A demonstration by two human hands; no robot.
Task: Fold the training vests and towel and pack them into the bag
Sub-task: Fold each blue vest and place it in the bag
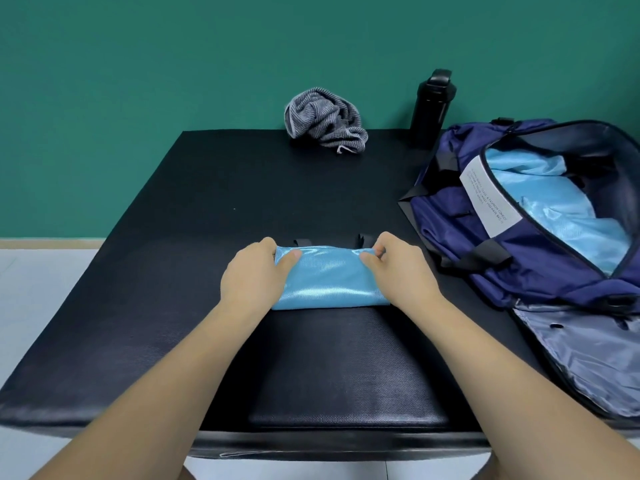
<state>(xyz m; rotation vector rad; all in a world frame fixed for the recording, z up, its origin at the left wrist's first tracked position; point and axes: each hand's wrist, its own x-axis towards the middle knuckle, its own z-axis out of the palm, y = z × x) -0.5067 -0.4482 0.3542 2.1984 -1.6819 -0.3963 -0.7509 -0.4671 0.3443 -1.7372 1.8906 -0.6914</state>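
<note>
A light blue training vest (327, 277), folded into a small rectangle, lies on the black mat in front of me. My left hand (254, 271) pinches its far left corner, and my right hand (398, 268) pinches its far right corner. Black straps stick out behind the fold. A grey striped towel (323, 120) sits crumpled at the far edge of the mat. The navy bag (485, 202) lies unzipped on the right, with more light blue vest fabric (561, 206) inside it.
A black bottle (431, 105) stands at the back, between the towel and the bag. The black mat (173, 254) covers the table, and its front edge runs under my forearms. A green wall rises behind it. Pale floor shows on the left.
</note>
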